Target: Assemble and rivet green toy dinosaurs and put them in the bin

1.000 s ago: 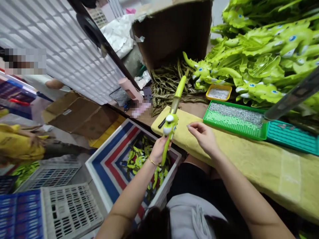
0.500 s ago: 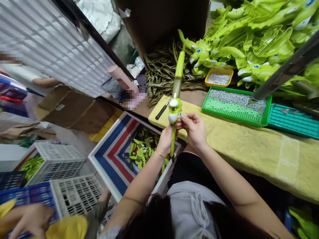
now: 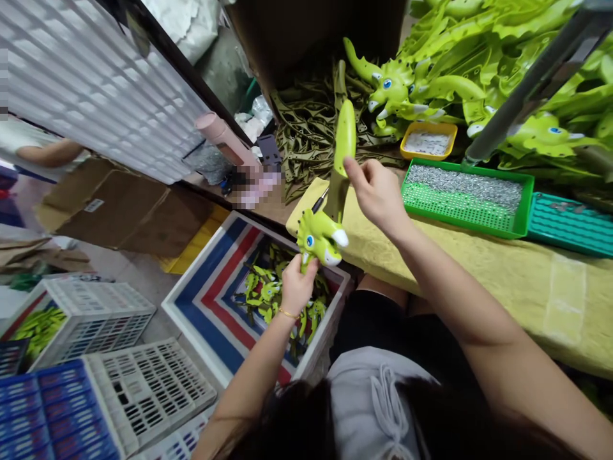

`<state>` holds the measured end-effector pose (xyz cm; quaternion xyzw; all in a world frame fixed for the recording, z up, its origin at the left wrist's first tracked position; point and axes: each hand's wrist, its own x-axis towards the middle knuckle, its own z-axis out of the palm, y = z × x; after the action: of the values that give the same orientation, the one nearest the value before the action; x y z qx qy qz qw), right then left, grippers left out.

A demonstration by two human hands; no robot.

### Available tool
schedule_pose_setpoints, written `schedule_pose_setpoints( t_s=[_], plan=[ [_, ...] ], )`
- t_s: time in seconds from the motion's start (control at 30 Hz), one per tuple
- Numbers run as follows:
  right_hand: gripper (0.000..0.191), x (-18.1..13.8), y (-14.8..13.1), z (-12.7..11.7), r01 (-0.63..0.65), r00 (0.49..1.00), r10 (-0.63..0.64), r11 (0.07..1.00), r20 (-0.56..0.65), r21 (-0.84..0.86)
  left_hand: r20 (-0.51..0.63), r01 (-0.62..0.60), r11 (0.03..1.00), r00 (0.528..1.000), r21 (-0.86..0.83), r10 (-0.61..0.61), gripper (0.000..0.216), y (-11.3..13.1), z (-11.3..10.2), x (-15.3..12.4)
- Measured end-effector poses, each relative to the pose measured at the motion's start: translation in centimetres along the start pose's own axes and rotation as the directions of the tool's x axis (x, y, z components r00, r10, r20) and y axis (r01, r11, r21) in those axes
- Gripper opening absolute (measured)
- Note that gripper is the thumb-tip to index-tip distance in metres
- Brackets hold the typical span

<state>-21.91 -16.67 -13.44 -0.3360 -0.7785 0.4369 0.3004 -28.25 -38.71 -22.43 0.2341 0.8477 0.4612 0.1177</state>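
Observation:
My left hand (image 3: pixel 297 285) is closed around the lower part of a green plastic dinosaur toy (image 3: pixel 318 233). Its head has a blue eye, white horns and a white mouth, and faces right. An olive-brown section runs up from the head to a rounded green end. At that upper end, my right hand (image 3: pixel 380 191) is closed, with thumb and fingers at the toy's edge. Behind the toy, a black-handled tool (image 3: pixel 320 202) lies partly hidden on the yellow padded bench edge (image 3: pixel 460 281).
Green dinosaur parts (image 3: pixel 498 57) are heaped behind a green basket of small metal pieces (image 3: pixel 467 198) and a yellow dish (image 3: pixel 428 140). Olive strips (image 3: pixel 306 128) lie left. Below stands a striped-lined tub (image 3: pixel 211 300) with toys, beside plastic crates (image 3: pixel 148 390). A grey pole (image 3: pixel 522 96) slants across.
The toy's head has swung down and left and turned sideways with my left hand. My right hand has moved from beside the head up to the far end. A co-worker's hand at lower left is gone.

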Motion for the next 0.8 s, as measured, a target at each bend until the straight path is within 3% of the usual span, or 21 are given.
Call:
schedule_pose_setpoints(
  t_s=[0.13,0.3,0.4,0.47,0.53,0.63,0.7,0.8],
  plan=[
    [0.040,1.2,-0.7,2.3,-0.058,0.976,0.082,0.991,0.203,-0.122,-0.088,-0.028,0.986,0.995,0.163,0.043,0.034,-2.0,-1.8,-0.5],
    [0.029,-0.4,-0.9,5.8,-0.185,0.950,0.144,0.974,0.277,0.127,-0.152,-0.002,0.962,0.987,0.272,0.045,0.038,-4.6,-3.9,-1.2],
    [0.028,-1.0,-1.0,7.3,-0.164,0.936,0.100,0.972,0.338,0.167,-0.138,0.053,0.971,0.990,0.233,-0.021,0.038,-6.3,-5.5,-2.1],
    [0.033,-1.0,-0.4,8.3,-0.077,0.911,0.048,0.996,0.410,0.054,-0.077,0.096,0.979,0.993,0.180,-0.083,0.035,-7.5,-6.6,-2.7],
    [0.040,-1.1,0.7,9.7,0.057,0.872,0.030,0.985,0.489,-0.163,-0.010,0.136,0.982,0.991,0.134,-0.136,0.038,-8.5,-7.5,-3.2],
    [0.043,-1.4,2.6,12.0,0.229,0.821,0.093,0.850,0.563,-0.474,0.043,0.192,0.979,0.980,0.062,-0.195,0.046,-9.6,-8.4,-3.8],
    [0.046,-1.7,3.4,13.3,0.245,0.834,0.118,0.797,0.539,-0.553,0.050,0.216,0.976,0.975,0.027,-0.217,0.050,-9.9,-8.6,-4.1],
    [0.049,-1.3,3.5,14.7,0.188,0.883,0.099,0.821,0.458,-0.540,0.058,0.224,0.975,0.973,-0.007,-0.223,0.058,-9.5,-8.5,-4.4]
  ],
)
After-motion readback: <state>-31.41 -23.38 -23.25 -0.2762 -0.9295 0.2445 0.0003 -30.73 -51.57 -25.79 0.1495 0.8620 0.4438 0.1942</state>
